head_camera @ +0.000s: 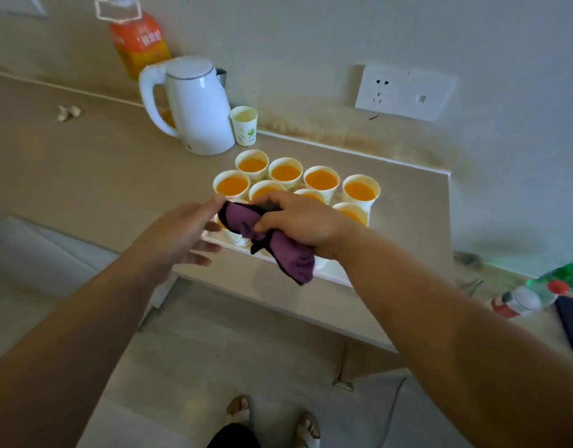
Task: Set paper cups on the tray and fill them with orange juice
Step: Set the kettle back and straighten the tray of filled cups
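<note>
Both arms reach out over the tray (335, 273), which sits on the counter (84, 163) close to its near edge. The right hand (298, 221) grips a bunched purple cloth (293, 258), fingers curled tight round its middle, one end poking out left and the other hanging down near the tray's near rim. The left hand (185, 231) is released, fingers spread and fairly straight, its forefinger tip right up against the cloth's left end; whether it actually touches is hard to call. Under and beyond the hands stand the cups (321, 180), packed together on the tray: four in the far row, more in front, eight showing orange juice nearly to the brim, and at least one more partly hidden beneath the hands. Far left of the tray stands a white kettle (194, 108), handle to the left, and just right of it a lone cup (244, 126) off the tray, its inside pale rather than orange. Behind the kettle, against the wall, is the juice bottle (139, 43), upright. A socket (404, 92) is on the wall to the right. At the right edge a bottle (524, 300) lies on its side beside a dark phone (572, 321). Sandalled feet (239, 412) show at the bottom.
</note>
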